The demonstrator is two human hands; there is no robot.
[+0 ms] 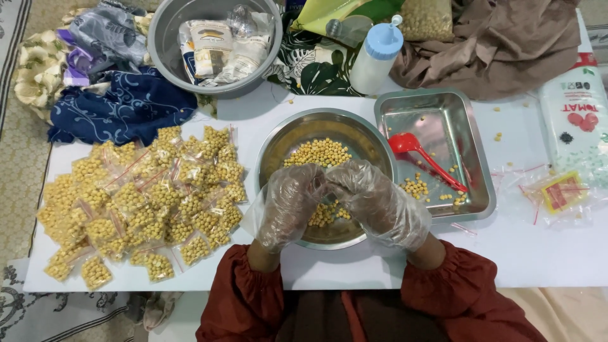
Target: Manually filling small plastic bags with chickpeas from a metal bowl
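Observation:
Both of my hands wear clear plastic gloves and meet over a round steel bowl (286, 137) that holds small yellow balls (318, 152). My left hand (286, 206) and my right hand (375, 202) are curled together, fingertips touching, over the bowl's near half. A small clear bag seems pinched between them, but the gloves blur it. To the left lies a heap of several small sealed bags of yellow balls (142, 196).
A rectangular steel tray (481, 190) with a red spoon (421, 155) and loose balls sits right of the bowl. Behind are a grey basin (166, 38) of packets, a squeeze bottle (375, 57), and cloths. A sauce pouch (577, 120) and empty small bags (557, 193) lie at right.

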